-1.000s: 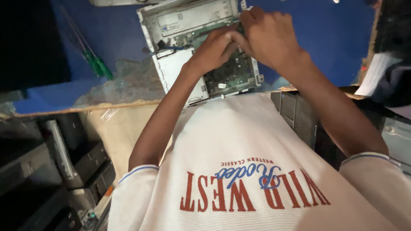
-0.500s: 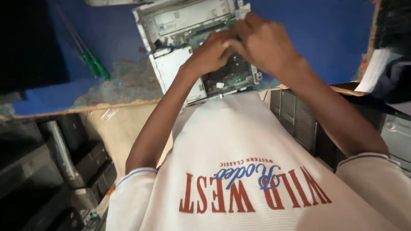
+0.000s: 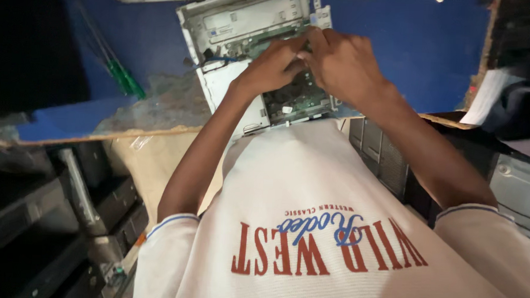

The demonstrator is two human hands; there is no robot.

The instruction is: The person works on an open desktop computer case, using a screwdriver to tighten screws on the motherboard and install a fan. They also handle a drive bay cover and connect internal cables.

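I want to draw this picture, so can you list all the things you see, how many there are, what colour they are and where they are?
open computer case: one, pale grey metal, lying on the table at top centre
circuit board: one, green, inside the case under the hands
table: one, blue top with a worn patch at its near edge
screwdrivers: two, green handles, on the table at left
stacked machines: several, dark, below the table at left
papers: a few, white, at right
shirt: one, white with red and blue print, bottom centre
left hand: one, on the board
right hand: one, touching the left hand, over the board
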